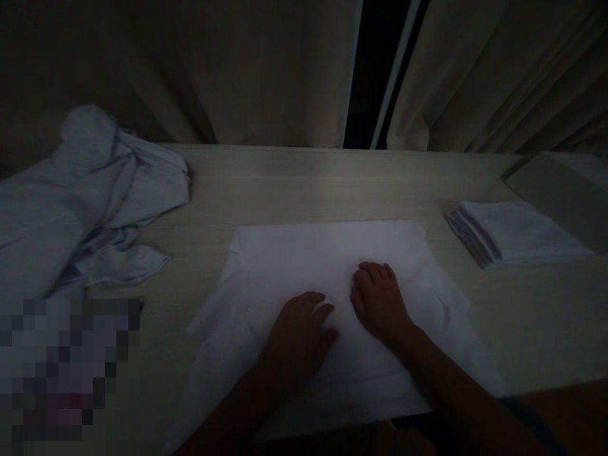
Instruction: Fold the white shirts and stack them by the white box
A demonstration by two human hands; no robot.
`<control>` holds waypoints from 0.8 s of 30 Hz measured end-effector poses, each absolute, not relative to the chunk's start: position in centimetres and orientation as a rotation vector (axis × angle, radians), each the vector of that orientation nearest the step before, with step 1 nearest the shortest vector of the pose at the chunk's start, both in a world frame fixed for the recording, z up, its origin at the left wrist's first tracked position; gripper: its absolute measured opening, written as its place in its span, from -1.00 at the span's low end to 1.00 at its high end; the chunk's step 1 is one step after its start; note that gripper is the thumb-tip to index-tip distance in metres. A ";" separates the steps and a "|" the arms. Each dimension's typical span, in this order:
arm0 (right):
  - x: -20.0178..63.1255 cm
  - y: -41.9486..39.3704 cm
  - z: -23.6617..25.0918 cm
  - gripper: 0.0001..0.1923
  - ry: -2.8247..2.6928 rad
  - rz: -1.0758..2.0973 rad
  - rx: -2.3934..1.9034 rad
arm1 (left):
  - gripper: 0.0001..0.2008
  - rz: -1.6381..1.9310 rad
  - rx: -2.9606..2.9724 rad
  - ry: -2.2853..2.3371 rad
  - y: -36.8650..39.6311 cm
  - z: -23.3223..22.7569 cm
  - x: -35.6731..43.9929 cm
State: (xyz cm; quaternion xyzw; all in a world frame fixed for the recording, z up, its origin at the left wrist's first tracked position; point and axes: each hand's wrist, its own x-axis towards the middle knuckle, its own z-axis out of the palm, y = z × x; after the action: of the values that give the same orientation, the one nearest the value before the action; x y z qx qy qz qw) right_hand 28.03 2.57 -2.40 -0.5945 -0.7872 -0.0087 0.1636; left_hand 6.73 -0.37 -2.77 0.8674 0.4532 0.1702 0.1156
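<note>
A white cloth garment (327, 253), probably a T-shirt, is spread on the pale table in front of me. Its far edge runs straight, and short flaps like sleeves stick out at both sides. My left hand (301, 332) rests over its middle, fingers apart and slightly bent, holding nothing. Farther forward and to the right, my right hand (380, 297) lies on the same cloth with its fingers loosely bent; no fold shows between them. The near edge of the garment reaches the table's front edge, partly hidden by my forearms.
Crumpled light cloth (104, 183) is heaped at the left. A folded white stack (517, 231) lies at the right beside a pale box-like object (560, 190). Curtains (266, 69) hang behind the table (304, 183). The lower left corner is blurred out. The light is dim.
</note>
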 end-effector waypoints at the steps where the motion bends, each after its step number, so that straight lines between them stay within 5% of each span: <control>1: 28.3 2.7 -2.6 -0.79 -2.231 -0.019 -1.664 | -0.64 0.496 2.547 1.357 -0.2 -2.7 6.5; 11: 29.2 3.2 -3.5 -0.75 -2.177 0.039 -1.597 | -0.43 0.061 2.521 1.913 3.8 -1.8 -0.6; 24: 29.5 3.1 -3.8 -0.74 -2.160 0.046 -1.577 | -0.39 0.000 2.182 2.204 4.6 -0.6 -3.9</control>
State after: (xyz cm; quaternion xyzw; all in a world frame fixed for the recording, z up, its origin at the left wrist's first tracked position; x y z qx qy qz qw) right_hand 29.45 3.13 -3.77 -0.5735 -0.7857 0.0167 0.2313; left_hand -3.95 4.57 -0.65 0.7035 0.7104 0.0000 0.0201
